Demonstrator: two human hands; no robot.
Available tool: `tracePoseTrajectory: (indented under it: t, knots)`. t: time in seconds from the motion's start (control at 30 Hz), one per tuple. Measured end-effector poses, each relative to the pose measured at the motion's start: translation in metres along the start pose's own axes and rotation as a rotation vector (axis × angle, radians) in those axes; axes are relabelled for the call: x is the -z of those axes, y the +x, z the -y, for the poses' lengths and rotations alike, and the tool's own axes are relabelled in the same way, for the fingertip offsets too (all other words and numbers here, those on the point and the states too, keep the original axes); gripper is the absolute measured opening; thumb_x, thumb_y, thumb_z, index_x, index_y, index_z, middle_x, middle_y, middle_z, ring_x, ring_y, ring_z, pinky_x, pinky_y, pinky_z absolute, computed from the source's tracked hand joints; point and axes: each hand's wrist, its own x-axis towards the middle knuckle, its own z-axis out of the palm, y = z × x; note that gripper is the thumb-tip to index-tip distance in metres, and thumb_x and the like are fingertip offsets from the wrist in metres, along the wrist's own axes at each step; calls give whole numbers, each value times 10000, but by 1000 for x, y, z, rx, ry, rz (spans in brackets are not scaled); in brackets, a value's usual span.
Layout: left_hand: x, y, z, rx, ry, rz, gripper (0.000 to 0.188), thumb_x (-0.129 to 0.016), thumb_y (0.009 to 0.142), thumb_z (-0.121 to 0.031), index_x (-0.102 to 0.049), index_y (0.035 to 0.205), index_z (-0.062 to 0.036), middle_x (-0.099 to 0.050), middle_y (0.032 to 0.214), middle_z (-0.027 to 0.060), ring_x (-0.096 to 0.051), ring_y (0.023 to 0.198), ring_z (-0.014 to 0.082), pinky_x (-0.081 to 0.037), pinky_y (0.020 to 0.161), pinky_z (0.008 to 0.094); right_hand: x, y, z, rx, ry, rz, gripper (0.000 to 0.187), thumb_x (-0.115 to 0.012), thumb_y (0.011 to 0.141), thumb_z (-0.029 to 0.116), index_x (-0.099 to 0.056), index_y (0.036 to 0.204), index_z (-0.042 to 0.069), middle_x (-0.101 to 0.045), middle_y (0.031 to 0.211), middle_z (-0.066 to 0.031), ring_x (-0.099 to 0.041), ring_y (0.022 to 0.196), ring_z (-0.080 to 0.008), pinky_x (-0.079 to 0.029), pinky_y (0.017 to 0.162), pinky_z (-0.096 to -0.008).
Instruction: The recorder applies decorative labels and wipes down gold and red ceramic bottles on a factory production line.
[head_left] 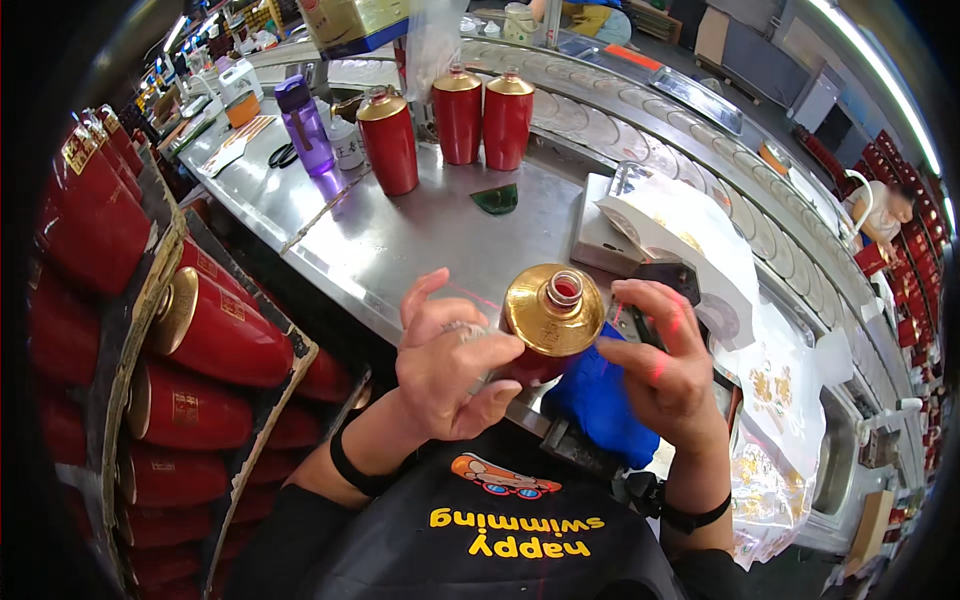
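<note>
A red bottle with a gold shoulder (553, 325) stands upright at the near edge of the metal tabletop (370, 250), its open mouth facing up and its base hidden from view. The left hand (440, 360) is half curled at its left side, the index fingertip right against the bottle; whether that hand grips anything cannot be told. The right hand (670, 365) is loosely open on the other side, fingers bent and spread, with red light on them; contact with the bottle is unclear. Just beside the bottle, toward the right hand, lies a crumpled blue cloth (605, 400). Farther right, sheets with gold labels (775, 390) spread along the tabletop's right side. Toward the far edge stand three red bottles (459, 120), with a dark green piece (496, 199) in front and a purple drinking bottle (304, 128) to their left. Racked red bottles (190, 410) lie beyond the left edge
</note>
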Motion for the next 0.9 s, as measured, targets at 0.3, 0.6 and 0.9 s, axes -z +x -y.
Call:
tracePoseTrajectory:
  t: [0.3,0.6,0.9]
  knots:
    - [0,-6,9,43,-42,2,364,-684,901,-328,-661,1158,-71,-688,969,56,-602,1013,274,-320,1096,581,-2,-2,-1,-100,-58,-36,461,-613,703,-129,-699,1101,86,-577,1323,-205,-567,1177,-425,-495,971,-476]
    - [-39,1,6,366,-230,109,1071,-798,787,-547,-233,1468,57,-481,1350,246,-535,1220,408,-388,1083,454,0,18,7,-734,381,-372,341,-622,878,-11,-604,1217,14,-700,1062,-163,-688,894,-204,-546,779,-307]
    - [-53,-6,20,544,-570,128,983,-886,731,-385,-322,1428,15,-555,1267,202,-587,1163,290,-461,1004,392,-17,26,-27,-680,491,-286,264,-663,916,102,-612,1157,7,-685,894,-118,-632,809,-147,-513,754,-291]
